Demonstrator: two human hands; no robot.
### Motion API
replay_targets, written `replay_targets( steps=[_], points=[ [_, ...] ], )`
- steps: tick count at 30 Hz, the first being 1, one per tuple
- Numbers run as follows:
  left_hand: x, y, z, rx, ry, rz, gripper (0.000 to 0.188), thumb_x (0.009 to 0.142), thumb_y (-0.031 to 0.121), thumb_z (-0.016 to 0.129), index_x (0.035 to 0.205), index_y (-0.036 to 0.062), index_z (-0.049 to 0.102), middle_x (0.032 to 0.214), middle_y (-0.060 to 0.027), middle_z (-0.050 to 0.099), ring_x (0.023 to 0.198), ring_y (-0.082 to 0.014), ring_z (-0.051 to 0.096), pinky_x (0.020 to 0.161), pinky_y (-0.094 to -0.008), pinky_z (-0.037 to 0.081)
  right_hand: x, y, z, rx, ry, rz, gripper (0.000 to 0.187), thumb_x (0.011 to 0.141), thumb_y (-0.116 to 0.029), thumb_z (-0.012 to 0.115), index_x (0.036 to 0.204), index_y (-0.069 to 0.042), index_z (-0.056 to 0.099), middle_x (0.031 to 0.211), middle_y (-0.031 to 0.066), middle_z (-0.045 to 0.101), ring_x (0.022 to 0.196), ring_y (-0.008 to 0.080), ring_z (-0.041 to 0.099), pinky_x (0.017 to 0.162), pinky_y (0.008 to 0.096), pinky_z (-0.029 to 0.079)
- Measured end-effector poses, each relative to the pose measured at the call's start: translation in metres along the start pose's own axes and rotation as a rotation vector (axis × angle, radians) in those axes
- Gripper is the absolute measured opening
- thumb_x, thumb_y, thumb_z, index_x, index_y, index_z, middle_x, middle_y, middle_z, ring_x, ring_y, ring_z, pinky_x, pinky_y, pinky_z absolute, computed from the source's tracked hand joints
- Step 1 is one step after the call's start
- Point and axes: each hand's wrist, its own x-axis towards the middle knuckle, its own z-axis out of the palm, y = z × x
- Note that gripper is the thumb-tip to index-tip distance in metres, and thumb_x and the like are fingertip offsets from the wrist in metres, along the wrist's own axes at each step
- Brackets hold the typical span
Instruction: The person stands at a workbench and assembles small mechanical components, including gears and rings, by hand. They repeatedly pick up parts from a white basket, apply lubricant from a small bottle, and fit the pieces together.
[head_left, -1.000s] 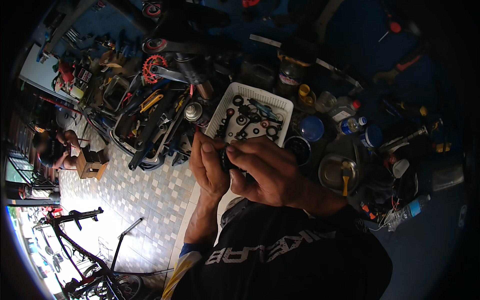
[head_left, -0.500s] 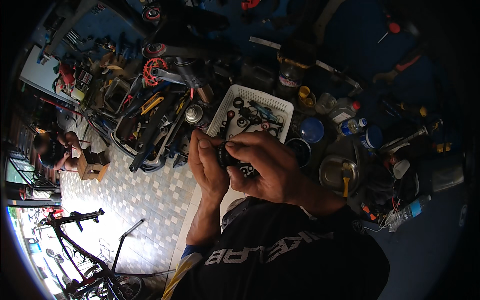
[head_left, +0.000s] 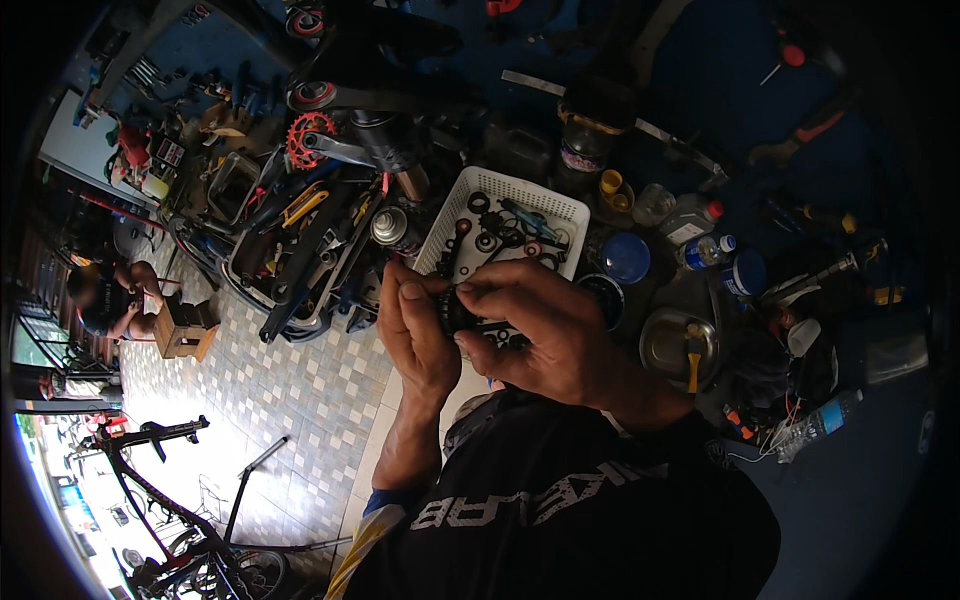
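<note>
Between my two hands is a small black round part (head_left: 456,311), partly covered by the fingers; its exact kind cannot be made out. My left hand (head_left: 415,335) pinches it from the left with thumb and forefinger. From the right, my right hand (head_left: 535,325) has its thumb and fingertips closed against the same part. Just beyond the hands lies a white perforated basket (head_left: 570,212), holding several black rings, small bike parts and a bluish tool (head_left: 525,220). My hands hide the basket's near side.
Left of the basket stand a spray can (head_left: 390,226) and a bin of tools (head_left: 240,270). A bike frame with a red chainring (head_left: 308,140) hangs above. Bottles, a blue lid (head_left: 625,258) and a metal tray with a yellow brush (head_left: 694,365) lie right. Another person (head_left: 110,300) sits far left.
My right hand has shifted slightly, its fingers a little rearranged on the black part. The left hand stays nearly in place.
</note>
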Motion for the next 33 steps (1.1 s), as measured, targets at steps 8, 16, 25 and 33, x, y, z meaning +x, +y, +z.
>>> replay_targets(
  steps=[8,16,25,33],
  points=[
    [-0.001,-0.006,0.000,-0.063,-0.006,-0.007,0.038,0.107,0.029,0.036,0.082,0.0048,0.052,0.073,0.0004,0.047,0.068,-0.0071,0.040,0.062,-0.0249,0.033,-0.001,0.004,-0.002,0.008,-0.030,0.052,0.035,0.082,-0.015,0.084,0.107,0.004,0.068,0.106,0.0139,0.068,0.092,0.0224,0.071,0.075,0.0309,0.061],
    [0.002,0.003,0.003,-0.235,-0.032,-0.107,0.037,0.105,0.029,0.034,0.083,0.0055,0.052,0.073,0.0008,0.044,0.067,-0.0076,0.039,0.061,-0.0246,0.033,0.005,-0.002,0.000,-0.036,0.030,-0.078,0.046,0.079,-0.019,0.086,0.116,0.001,0.068,0.109,0.0151,0.069,0.094,0.0258,0.072,0.074,0.0326,0.062],
    [0.000,0.002,0.000,-0.252,-0.025,-0.089,0.035,0.107,0.028,0.035,0.085,0.0062,0.051,0.074,0.0019,0.046,0.068,-0.0058,0.040,0.062,-0.0229,0.034,0.004,-0.004,-0.004,-0.045,-0.015,-0.112,0.049,0.079,-0.016,0.085,0.121,0.001,0.067,0.116,0.0155,0.069,0.100,0.0272,0.070,0.082,0.0358,0.059],
    [-0.002,0.005,-0.001,-0.286,-0.041,-0.106,0.034,0.107,0.028,0.037,0.085,0.0053,0.051,0.075,0.0013,0.046,0.069,-0.0058,0.042,0.063,-0.0232,0.035,0.001,-0.002,-0.007,-0.023,-0.024,-0.139,0.052,0.080,-0.014,0.084,0.126,-0.001,0.062,0.115,0.0127,0.065,0.096,0.0253,0.068,0.078,0.0340,0.058]
  ],
)
